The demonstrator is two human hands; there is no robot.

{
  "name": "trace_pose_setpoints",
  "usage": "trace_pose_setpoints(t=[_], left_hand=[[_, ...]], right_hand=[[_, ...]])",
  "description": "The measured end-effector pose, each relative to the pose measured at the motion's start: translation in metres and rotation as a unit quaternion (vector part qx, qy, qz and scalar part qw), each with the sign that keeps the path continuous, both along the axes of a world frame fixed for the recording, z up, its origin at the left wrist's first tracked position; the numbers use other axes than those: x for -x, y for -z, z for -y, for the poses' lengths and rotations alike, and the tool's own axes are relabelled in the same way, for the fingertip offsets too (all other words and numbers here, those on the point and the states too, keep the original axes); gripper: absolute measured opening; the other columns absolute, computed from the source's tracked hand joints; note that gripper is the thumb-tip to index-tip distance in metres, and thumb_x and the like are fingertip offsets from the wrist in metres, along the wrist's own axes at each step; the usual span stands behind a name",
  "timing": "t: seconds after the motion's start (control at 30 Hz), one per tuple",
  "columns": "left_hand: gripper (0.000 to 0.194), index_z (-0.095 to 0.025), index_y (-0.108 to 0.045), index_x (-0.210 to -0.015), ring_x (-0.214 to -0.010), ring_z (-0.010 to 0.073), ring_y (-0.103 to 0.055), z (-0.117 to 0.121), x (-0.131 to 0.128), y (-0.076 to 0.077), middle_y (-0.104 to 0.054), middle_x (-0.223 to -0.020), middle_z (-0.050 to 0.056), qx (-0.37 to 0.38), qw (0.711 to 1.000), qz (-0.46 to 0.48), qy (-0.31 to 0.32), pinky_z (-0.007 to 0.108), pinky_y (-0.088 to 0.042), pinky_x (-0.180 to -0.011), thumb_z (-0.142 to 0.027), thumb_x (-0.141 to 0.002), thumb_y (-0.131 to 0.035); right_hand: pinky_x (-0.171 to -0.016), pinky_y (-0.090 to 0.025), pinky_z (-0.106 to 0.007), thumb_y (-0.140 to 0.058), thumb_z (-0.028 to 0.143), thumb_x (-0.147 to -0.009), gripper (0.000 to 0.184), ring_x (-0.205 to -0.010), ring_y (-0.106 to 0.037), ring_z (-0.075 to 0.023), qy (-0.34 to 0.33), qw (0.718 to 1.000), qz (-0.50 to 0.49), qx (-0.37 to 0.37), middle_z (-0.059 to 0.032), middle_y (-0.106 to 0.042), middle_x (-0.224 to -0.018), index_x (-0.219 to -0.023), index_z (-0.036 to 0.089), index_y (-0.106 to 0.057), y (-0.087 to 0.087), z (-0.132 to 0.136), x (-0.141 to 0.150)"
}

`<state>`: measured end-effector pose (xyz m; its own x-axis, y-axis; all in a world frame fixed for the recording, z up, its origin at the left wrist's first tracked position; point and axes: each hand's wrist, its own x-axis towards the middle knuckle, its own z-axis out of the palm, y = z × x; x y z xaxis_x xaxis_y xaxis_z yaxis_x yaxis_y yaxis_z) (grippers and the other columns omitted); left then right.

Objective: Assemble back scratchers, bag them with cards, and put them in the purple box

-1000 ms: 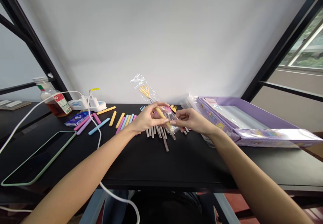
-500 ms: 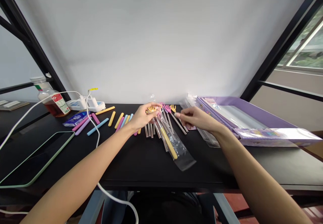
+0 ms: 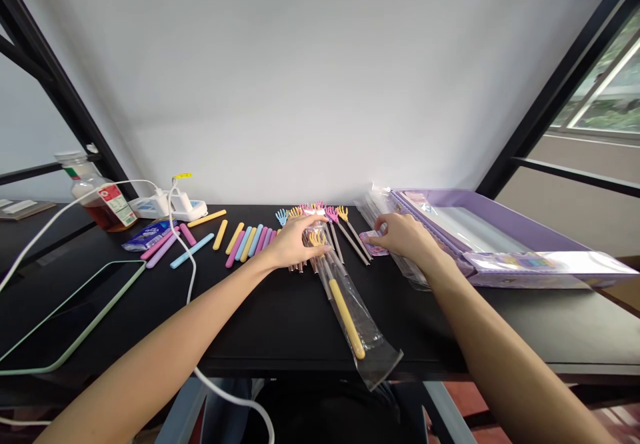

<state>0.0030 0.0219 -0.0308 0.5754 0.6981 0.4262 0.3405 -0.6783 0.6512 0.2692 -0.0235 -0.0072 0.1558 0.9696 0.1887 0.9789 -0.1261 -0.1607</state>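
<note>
My left hand (image 3: 296, 244) grips the top end of a clear plastic bag with a back scratcher (image 3: 347, 317) inside. The scratcher has a yellow handle, a metal rod and a yellow hand-shaped head; the bag slants toward the front edge. My right hand (image 3: 403, 236) has its fingertips on a small pink and purple card (image 3: 376, 244) lying on the table. Between the hands lie several metal-rod scratcher heads (image 3: 343, 213) in pink, yellow and blue, partly covered by my left hand.
Left of centre lie several coloured handles (image 3: 245, 244). Clear bags (image 3: 410, 271) lie beside a purple box (image 3: 480, 221) on the right. A tablet (image 3: 70, 314), a power strip (image 3: 187, 209), a blue packet (image 3: 150, 236) and a bottle (image 3: 103, 197) stand left, with a white cable (image 3: 193, 277) crossing the table.
My left hand has lowered toward me with the bagged back scratcher, its handle end now nearer the front edge. My right hand has shifted right and down onto the small card.
</note>
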Motion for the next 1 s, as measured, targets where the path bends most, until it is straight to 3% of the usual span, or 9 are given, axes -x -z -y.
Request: trace_pose_setpoints(t=[0.1,0.2,0.37,0.53,0.63,0.77,0.93,1.0], left_hand=[[0.045,-0.023,-0.071,-0.114,-0.119,0.0333,-0.058,-0.003,0.0,0.002,-0.064,-0.126,0.012,-0.025,0.999,-0.012,-0.023,0.046,-0.047,-0.1,-0.042,-0.075,-0.081],[0.026,-0.023,-0.071,-0.112,-0.104,0.0243,-0.064,-0.007,0.0,0.002,-0.067,-0.115,0.009,-0.036,0.998,0.03,-0.053,0.037,-0.053,-0.09,-0.03,-0.087,-0.068],[0.03,-0.021,-0.07,-0.111,-0.093,0.0181,-0.068,-0.009,0.004,-0.003,-0.071,-0.106,0.005,-0.038,0.994,0.068,-0.072,0.028,-0.056,-0.078,-0.014,-0.082,-0.067],[0.011,-0.019,-0.073,-0.095,-0.082,0.0172,-0.071,-0.005,0.005,-0.006,-0.076,-0.089,0.003,-0.049,0.993,0.089,-0.062,0.029,-0.057,-0.08,-0.022,-0.088,-0.064],[0.017,-0.019,-0.074,-0.091,-0.081,0.0187,-0.072,-0.003,0.004,-0.008,-0.077,-0.087,0.004,-0.053,0.991,0.103,-0.069,0.03,-0.058,-0.078,-0.032,-0.09,-0.064],[0.027,-0.017,-0.076,-0.091,-0.083,0.0215,-0.073,-0.001,0.0,-0.009,-0.077,-0.089,0.007,0.002,0.986,0.147,-0.075,0.031,-0.058,-0.078,-0.042,-0.089,-0.067],[0.044,-0.012,-0.077,-0.097,-0.081,0.0232,-0.073,-0.005,-0.006,-0.004,-0.077,-0.091,0.012,0.142,0.965,0.221,-0.019,0.038,-0.06,-0.082,-0.053,-0.085,-0.07],[0.048,-0.011,-0.077,-0.1,-0.082,0.0233,-0.073,-0.006,-0.006,-0.001,-0.077,-0.094,0.013,0.168,0.958,0.233,-0.012,0.04,-0.061,-0.084,-0.055,-0.083,-0.072]], right_hand=[[-0.073,-0.046,-0.042,-0.071,0.052,-0.08,0.038,-0.094,-0.068,-0.0378,0.003,1.0,0.001,0.006,-0.0152,-0.073,-0.093,-0.1,0.02,-0.071,0.0,-0.001,0.001],[-0.073,-0.046,-0.04,-0.073,0.05,-0.078,0.038,-0.095,-0.068,-0.0366,0.011,1.0,0.002,0.006,-0.0139,-0.073,-0.093,-0.1,0.019,-0.07,0.0,-0.002,0.001],[-0.07,-0.045,-0.036,-0.075,0.041,-0.076,0.029,-0.086,-0.069,-0.0311,-0.003,0.999,-0.012,-0.033,-0.0103,-0.073,-0.086,-0.094,0.02,-0.068,0.004,-0.004,-0.001],[-0.066,-0.043,-0.034,-0.076,0.033,-0.073,0.027,-0.081,-0.068,-0.0287,0.0,0.998,-0.032,-0.055,-0.0067,-0.072,-0.08,-0.094,0.021,-0.064,0.005,-0.006,-0.001],[-0.065,-0.042,-0.032,-0.076,0.027,-0.072,0.024,-0.074,-0.067,-0.0247,-0.014,0.994,-0.085,-0.067,-0.0028,-0.072,-0.074,-0.09,0.021,-0.062,0.003,-0.004,0.0],[-0.064,-0.043,-0.032,-0.077,0.029,-0.071,0.024,-0.064,-0.065,-0.0205,-0.05,0.973,-0.192,-0.114,0.0007,-0.07,-0.066,-0.087,0.021,-0.061,-0.007,0.001,0.007],[-0.054,-0.043,-0.03,-0.079,0.049,-0.067,0.036,-0.065,-0.065,-0.0209,-0.122,0.913,-0.338,-0.194,-0.0068,-0.072,-0.08,-0.081,0.019,-0.065,-0.019,0.009,0.021],[-0.052,-0.044,-0.029,-0.079,0.05,-0.065,0.036,-0.063,-0.065,-0.0204,-0.125,0.911,-0.335,-0.204,-0.0075,-0.071,-0.079,-0.077,0.018,-0.066,-0.02,0.009,0.023]])
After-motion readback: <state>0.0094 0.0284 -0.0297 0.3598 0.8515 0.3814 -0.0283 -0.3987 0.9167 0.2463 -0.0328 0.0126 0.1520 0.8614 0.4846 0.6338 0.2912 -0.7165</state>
